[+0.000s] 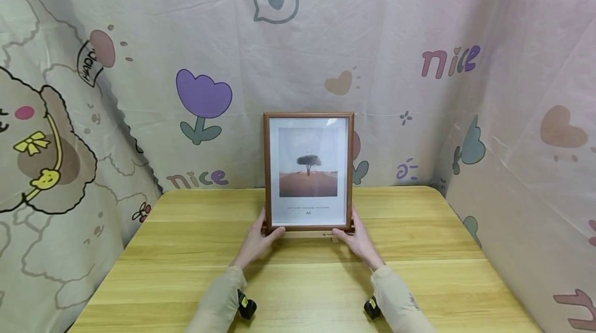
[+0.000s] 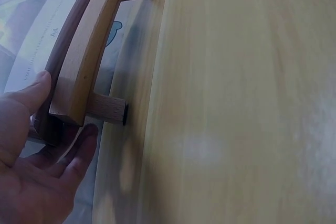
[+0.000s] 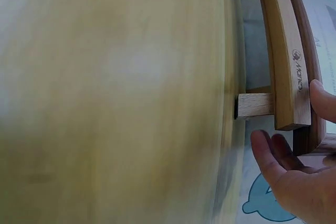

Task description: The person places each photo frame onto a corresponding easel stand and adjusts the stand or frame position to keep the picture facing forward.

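A brown wooden picture frame (image 1: 308, 170) stands nearly upright at the far middle of the table, with a print of a tree and "A4" below it. Its bottom edge sits on the ledge of a light wooden easel stand (image 1: 307, 235). My left hand (image 1: 258, 237) holds the lower left corner, thumb on the front and fingers behind. The lower right corner is held likewise by my right hand (image 1: 358, 240). In the left wrist view, a short foot of the stand (image 2: 107, 108) juts forward near my fingers. The right wrist view shows lettering on the ledge (image 3: 286, 61).
The wood-grain table (image 1: 186, 271) spreads around the stand. Behind and at both sides hangs a printed cloth (image 1: 298, 54) that meets the table's far edge. A dark device (image 1: 247, 306) is strapped at each wrist.
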A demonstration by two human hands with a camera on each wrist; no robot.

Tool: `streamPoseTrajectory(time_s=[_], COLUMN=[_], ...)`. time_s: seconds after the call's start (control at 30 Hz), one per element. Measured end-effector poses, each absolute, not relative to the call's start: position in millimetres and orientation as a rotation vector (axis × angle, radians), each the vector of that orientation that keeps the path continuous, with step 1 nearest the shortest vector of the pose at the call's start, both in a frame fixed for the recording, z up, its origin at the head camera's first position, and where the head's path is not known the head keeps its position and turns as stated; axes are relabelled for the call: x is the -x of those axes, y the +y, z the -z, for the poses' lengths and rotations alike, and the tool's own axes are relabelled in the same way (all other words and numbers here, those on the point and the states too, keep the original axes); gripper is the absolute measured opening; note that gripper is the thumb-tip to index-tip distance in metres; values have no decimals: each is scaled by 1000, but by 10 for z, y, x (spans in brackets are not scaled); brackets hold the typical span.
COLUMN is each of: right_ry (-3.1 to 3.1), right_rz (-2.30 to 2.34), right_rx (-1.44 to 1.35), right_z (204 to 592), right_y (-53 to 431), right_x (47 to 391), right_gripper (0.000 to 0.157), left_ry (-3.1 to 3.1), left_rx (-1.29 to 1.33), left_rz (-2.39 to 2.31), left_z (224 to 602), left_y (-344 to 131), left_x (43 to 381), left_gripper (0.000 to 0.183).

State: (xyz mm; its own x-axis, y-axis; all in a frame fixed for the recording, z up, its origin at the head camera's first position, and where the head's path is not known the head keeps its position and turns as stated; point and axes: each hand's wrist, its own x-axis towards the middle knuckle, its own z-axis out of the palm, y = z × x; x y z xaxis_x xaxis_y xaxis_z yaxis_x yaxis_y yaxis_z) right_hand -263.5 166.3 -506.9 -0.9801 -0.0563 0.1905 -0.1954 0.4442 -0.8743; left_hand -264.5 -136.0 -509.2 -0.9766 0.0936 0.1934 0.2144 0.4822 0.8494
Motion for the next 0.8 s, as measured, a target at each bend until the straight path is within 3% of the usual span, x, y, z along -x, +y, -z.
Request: streamPoseTrajectory(time_s=[0.47,0.8], right_ry=[-2670,-2761], right_rz=[-1522,-1323], right_rx=[-247,-260], right_z=[5002,4962], right_y=[1722,1916], right_x=[2529,2380], right_gripper=[103,87], left_ry=[-2697,-2736], left_rx=[241,254], left_rz=[1475,1359], left_z=[5059,5039], left_y=[-1419,-1545], left_x=[2530,2410], left_gripper=[102,94])
